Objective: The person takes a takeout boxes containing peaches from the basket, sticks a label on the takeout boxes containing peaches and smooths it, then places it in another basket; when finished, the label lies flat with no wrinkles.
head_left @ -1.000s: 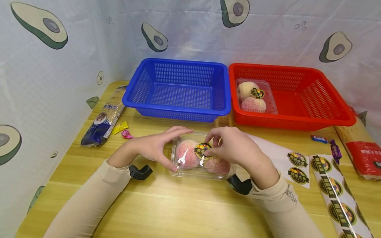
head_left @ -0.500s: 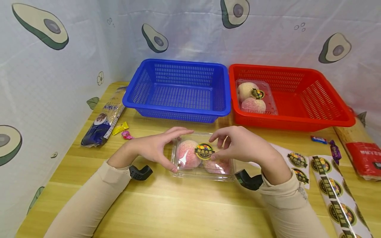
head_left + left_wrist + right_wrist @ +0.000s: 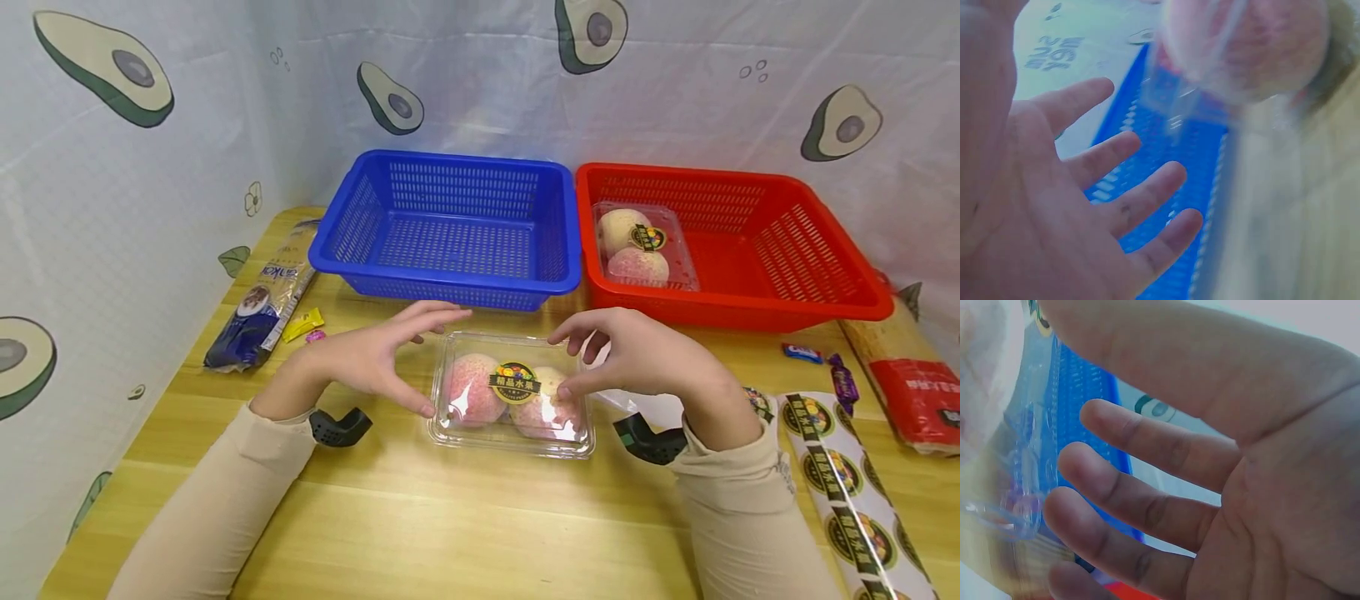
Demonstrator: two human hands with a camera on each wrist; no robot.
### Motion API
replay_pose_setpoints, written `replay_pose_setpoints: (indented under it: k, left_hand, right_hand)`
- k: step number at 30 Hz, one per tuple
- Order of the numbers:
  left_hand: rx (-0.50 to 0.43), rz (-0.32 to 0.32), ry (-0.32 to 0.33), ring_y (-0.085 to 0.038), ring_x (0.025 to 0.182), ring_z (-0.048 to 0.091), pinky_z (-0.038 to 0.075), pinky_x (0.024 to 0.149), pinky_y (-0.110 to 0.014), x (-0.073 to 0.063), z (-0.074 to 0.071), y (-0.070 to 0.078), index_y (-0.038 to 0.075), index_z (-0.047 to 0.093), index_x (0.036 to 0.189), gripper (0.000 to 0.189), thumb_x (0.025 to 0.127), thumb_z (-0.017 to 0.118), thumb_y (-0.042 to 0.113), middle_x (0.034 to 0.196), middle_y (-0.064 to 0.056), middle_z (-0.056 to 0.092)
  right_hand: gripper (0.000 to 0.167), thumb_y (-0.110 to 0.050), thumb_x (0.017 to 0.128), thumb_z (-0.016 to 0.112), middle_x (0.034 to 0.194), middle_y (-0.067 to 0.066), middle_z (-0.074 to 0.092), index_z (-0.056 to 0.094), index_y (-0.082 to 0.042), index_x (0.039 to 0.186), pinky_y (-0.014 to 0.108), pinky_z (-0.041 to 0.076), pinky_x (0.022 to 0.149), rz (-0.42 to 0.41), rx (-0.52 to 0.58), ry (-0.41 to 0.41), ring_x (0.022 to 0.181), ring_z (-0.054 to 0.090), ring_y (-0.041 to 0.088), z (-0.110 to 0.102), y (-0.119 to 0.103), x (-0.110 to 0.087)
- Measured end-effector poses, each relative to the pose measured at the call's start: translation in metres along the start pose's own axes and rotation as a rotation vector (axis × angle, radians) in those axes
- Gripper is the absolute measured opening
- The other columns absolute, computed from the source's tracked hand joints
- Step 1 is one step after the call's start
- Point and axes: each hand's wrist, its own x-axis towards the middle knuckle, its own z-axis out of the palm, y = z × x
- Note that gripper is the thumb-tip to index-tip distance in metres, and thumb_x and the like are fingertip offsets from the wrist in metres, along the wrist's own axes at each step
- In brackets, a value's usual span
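A clear plastic fruit box with two peaches inside sits on the table in the head view. Its lid carries a round black and gold sticker with a fruit picture. On the box's left side my left hand hovers with spread fingers; in the left wrist view a gap separates its fingers from the box. My right hand is at the right side, its thumb over the lid's edge in the head view. Its relaxed fingers hold nothing in the right wrist view.
Behind stand a blue basket and a red basket, the latter holding another stickered peach box. Sticker sheets lie at right. Candies and packets lie along both sides.
My right hand has drawn back rightward from the sticker, which stays on the lid. My left hand has let go of the box and moved slightly left.
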Motion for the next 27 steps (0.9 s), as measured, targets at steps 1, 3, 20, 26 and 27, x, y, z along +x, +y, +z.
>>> replay_pose_setpoints:
  k: [1,3,20,26,27]
  left_hand:
    - [0.001,0.0,0.022,-0.032,0.141,0.03,0.033,0.109,-0.06,-0.002,-0.004,0.001,0.015,0.023,0.161,0.108,0.078,0.089,0.031,0.162,-0.003,0.017]
    - [0.003,-0.002,0.069,-0.034,0.139,0.033,0.034,0.107,-0.06,-0.006,-0.012,0.003,0.016,0.025,0.161,0.104,0.079,0.088,0.029,0.161,-0.002,0.021]
    - [-0.195,-0.055,0.927,-0.028,0.121,0.044,0.038,0.094,-0.028,-0.051,-0.066,-0.025,0.01,0.051,0.145,0.06,0.09,0.069,-0.007,0.143,-0.013,0.047]
    - [-0.146,-0.338,0.943,-0.027,0.131,0.039,0.037,0.1,-0.034,-0.059,-0.068,-0.039,0.022,0.04,0.155,0.07,0.094,0.073,0.021,0.155,-0.001,0.038]
    - [-0.157,-0.373,0.922,-0.028,0.132,0.039,0.037,0.103,-0.036,-0.058,-0.068,-0.041,0.024,0.037,0.157,0.072,0.095,0.073,0.024,0.157,-0.002,0.036]
  right_hand:
    - [0.055,-0.038,0.074,0.091,0.098,0.001,0.066,0.072,-0.012,0.118,0.035,0.053,0.075,-0.004,0.003,0.003,0.092,0.06,0.022,0.0,0.001,0.0]
    - [0.055,-0.038,0.073,0.091,0.099,0.001,0.066,0.072,-0.012,0.118,0.035,0.053,0.074,-0.01,0.005,0.01,0.094,0.06,0.024,-0.001,0.004,0.0]
    - [0.076,-0.036,0.072,0.092,0.132,0.009,0.06,0.062,-0.005,0.135,0.051,0.05,0.092,-0.01,0.088,-0.039,0.116,0.052,0.035,0.005,0.033,0.016]
    - [0.085,-0.032,0.073,0.093,0.137,0.019,0.053,0.053,-0.008,0.144,0.046,0.052,0.09,-0.045,0.18,-0.151,0.112,0.056,0.035,0.013,0.036,0.021]
    - [0.085,-0.031,0.073,0.093,0.136,0.019,0.053,0.053,-0.009,0.144,0.045,0.052,0.089,-0.053,0.189,-0.163,0.112,0.056,0.035,0.014,0.037,0.021]
